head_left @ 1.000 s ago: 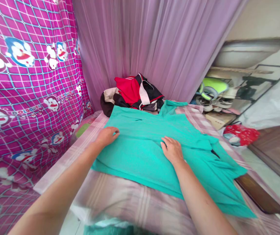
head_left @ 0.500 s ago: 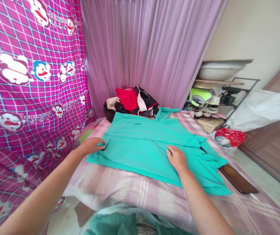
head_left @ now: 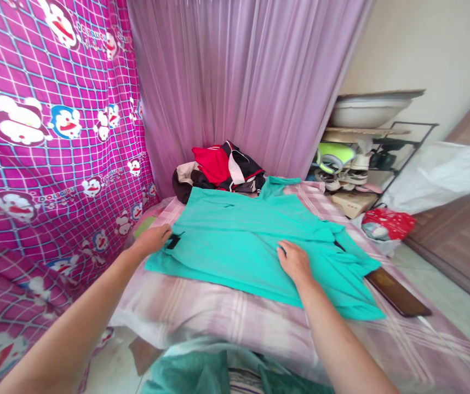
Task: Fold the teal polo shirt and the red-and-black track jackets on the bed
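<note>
While the checked bed (head_left: 214, 306) carries everything, a teal shirt (head_left: 235, 241) lies spread over its middle, its lower side just in from the near edge. Behind it, a heap of clothes (head_left: 218, 164) sits at the far edge. The right hand (head_left: 294, 260) rests on the shirt, gripping nothing, its fingers loosely bent. At the shirt's left side is the left hand (head_left: 153, 241); I cannot tell whether its fingertips pinch the cloth or merely touch it. Towards the bed's right edge, a phone (head_left: 399, 293) lies beside the shirt. A black patch (head_left: 173, 241) shows next to the left fingertips. Light, flat pressure from the right hand should suit such soft cloth; a hard drag would probably bunch it along the crease.
</note>
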A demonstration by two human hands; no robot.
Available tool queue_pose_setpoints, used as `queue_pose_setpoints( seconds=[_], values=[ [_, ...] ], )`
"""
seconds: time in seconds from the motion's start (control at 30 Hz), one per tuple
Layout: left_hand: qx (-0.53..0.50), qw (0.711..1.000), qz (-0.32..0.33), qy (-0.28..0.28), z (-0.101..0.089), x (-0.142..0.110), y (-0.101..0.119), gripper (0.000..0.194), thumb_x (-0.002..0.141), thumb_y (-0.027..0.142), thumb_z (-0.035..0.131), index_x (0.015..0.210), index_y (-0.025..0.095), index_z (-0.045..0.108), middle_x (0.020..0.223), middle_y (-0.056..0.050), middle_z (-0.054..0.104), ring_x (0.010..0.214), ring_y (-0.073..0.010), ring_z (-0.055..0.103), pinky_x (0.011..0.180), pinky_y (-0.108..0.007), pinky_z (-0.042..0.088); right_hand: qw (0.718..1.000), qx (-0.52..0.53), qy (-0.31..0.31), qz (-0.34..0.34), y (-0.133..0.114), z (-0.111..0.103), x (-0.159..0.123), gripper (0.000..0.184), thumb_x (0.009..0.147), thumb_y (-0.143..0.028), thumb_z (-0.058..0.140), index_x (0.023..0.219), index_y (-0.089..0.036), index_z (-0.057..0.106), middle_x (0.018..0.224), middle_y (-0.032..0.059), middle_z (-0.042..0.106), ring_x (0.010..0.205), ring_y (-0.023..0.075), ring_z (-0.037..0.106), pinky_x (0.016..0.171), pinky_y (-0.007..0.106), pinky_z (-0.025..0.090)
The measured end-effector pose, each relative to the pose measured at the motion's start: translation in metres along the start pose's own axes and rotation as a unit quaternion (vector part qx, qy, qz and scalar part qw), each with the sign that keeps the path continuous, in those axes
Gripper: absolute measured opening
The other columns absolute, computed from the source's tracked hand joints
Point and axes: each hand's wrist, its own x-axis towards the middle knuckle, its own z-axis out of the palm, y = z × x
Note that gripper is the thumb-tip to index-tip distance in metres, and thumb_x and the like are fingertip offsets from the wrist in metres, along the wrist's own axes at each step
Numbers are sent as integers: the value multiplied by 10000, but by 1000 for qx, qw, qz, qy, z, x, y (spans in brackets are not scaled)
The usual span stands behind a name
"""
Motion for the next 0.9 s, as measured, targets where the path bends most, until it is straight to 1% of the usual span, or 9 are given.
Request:
queue_pose_setpoints(
  seconds=[0.1,0.23,0.3,0.47,0.63,0.77,0.9],
  values=[
    [7,999,-15,28,-2,2,1,405,956,389,260,1033,208,614,969,-91,719,875,-238,660,734,-313,447,1000,-3,0,-3,-1,-2,0,329,928,-227,474,1147,-212,719,1239,78,707,1146,219,643,1011,351,465],
    [7,999,19,26,-5,2,6,376,960,422,292,1013,231,612,957,-62,720,859,-224,663,727,-297,446,1000,-16,-19,3,-3,-5,0,342,937,-237,472,1177,-177,709,1262,97,694,1168,222,633,1020,342,457],
    [2,999,18,31,-6,4,8,379,964,422,289,1021,227,609,947,-65,719,850,-226,666,728,-301,448,999,-22,-23,7,-4,-6,0,341,938,-237,476,1181,-176,707,1263,98,694,1172,223,631,1024,343,454],
    [-9,998,-31,62,-4,16,5,363,964,406,303,1046,219,604,926,-75,722,859,-239,675,725,-309,452,999,-20,-31,6,-8,-11,0,341,940,-221,477,1186,-168,706,1266,110,690,1167,224,634,1026,339,452],
    [-99,985,-101,94,-1,36,-3,341,955,354,337,1156,207,569,879,-57,727,741,-198,683,735,-303,466,999,-18,-27,11,-10,-12,-1,344,942,-221,477,1192,-159,706,1272,114,686,1179,227,628,1036,339,445],
    [-123,983,-107,88,1,46,-7,303,935,342,391,1149,224,571,792,-15,720,671,-175,678,702,-282,471,999,-17,-34,10,-10,-12,-1,352,942,-223,478,1200,-142,702,1279,128,680,1183,239,626,1038,354,448],
    [-141,975,-137,104,0,49,-12,281,922,313,387,1109,222,578,728,-10,703,637,-183,677,682,-292,472,999,-16,-41,13,-12,-15,-1,354,941,-226,481,1207,-146,700,1286,125,677,1191,242,623,1035,357,451]
  ],
)
